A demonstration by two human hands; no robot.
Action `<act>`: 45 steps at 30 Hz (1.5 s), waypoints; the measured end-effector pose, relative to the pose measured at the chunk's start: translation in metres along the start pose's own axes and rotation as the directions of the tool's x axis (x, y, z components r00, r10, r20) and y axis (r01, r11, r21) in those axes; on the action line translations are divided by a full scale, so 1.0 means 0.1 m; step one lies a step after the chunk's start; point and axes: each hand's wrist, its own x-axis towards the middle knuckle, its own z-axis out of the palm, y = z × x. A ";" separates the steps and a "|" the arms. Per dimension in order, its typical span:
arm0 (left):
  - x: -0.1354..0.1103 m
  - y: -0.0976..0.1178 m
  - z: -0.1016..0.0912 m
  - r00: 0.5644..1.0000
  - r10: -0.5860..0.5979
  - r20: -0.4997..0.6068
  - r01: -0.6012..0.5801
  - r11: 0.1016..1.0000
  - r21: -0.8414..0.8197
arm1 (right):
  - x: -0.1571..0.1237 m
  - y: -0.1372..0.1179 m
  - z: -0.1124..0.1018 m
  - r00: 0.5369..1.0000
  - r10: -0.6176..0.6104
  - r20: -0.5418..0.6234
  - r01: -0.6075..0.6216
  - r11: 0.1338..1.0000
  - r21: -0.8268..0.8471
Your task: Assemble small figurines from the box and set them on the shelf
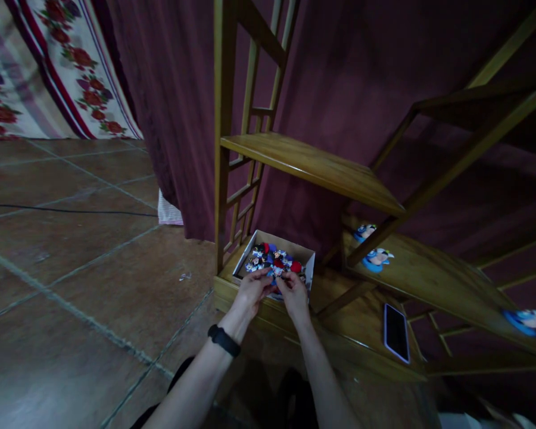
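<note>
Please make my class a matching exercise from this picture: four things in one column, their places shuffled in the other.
Things
1. Phone
2. Box of figurines
3. Black wristband
4. Dark cable

Places
A. Around the left arm
B. Across the tiled floor
C. Towards the right on the base shelf
D. Beneath the left hand and right hand

Pairs: 1-C, 2-D, 3-A, 4-B

Head view: looking forward and down from above the hands.
Left hand (252, 292), right hand (295, 293): reaching in from below, showing fairly near.
Shelf unit (310, 168): standing just beyond, filling centre and right.
Floor (84, 229): stretching away leftward.
</note>
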 end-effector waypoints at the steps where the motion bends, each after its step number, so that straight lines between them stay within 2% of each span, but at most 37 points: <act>1: 0.00 0.00 0.00 1.000 -0.005 -0.007 0.005 1.000 0.005 | 0.01 0.01 0.00 1.000 0.005 0.001 -0.005 1.000 0.002; 5: 0.01 -0.02 0.00 0.998 0.027 -0.053 -0.026 0.999 0.026 | 0.00 0.02 0.00 1.000 0.021 0.000 -0.021 1.000 0.011; 10: 0.03 -0.09 0.01 0.994 0.096 -0.050 -0.095 0.995 0.019 | -0.01 0.04 0.00 0.999 0.023 -0.025 -0.022 0.999 0.040; 15: 0.07 -0.15 0.00 0.990 0.124 -0.068 -0.126 0.992 -0.016 | -0.01 0.02 0.01 1.000 0.019 0.009 -0.019 0.995 0.103; 19: 0.11 -0.13 -0.04 0.996 0.021 -0.091 -0.027 0.997 -0.072 | -0.02 -0.05 0.03 0.996 0.080 0.025 -0.083 0.975 0.205; 22: 0.12 -0.08 -0.06 0.998 -0.059 -0.019 0.056 0.991 -0.124 | -0.03 -0.09 0.03 0.988 0.151 0.023 -0.151 0.941 0.304; 25: 0.12 -0.06 -0.06 0.995 -0.090 0.033 0.094 0.983 -0.160 | -0.05 -0.11 0.01 0.974 0.215 0.069 -0.223 0.863 0.453; 28: 0.11 -0.05 -0.04 0.990 -0.121 0.070 0.133 0.973 -0.189 | -0.05 -0.12 -0.03 0.969 0.217 0.119 -0.246 0.779 0.577; 31: 0.10 -0.04 -0.04 0.979 -0.168 0.119 0.188 0.965 -0.184 | -0.05 -0.13 -0.05 0.966 0.218 0.136 -0.254 0.733 0.631; 35: 0.13 -0.06 -0.05 0.973 -0.176 0.152 0.198 0.970 -0.142 | -0.05 -0.17 -0.07 0.965 0.216 0.145 -0.259 0.737 0.624; 39: 0.16 -0.09 -0.07 0.985 -0.124 0.117 0.133 0.988 -0.081 | -0.07 -0.19 -0.07 0.958 0.224 0.176 -0.285 0.729 0.623; 45: 0.10 -0.16 -0.09 0.998 -0.065 -0.012 0.065 0.998 -0.006 | -0.10 -0.11 -0.07 0.924 0.309 0.224 -0.381 0.720 0.580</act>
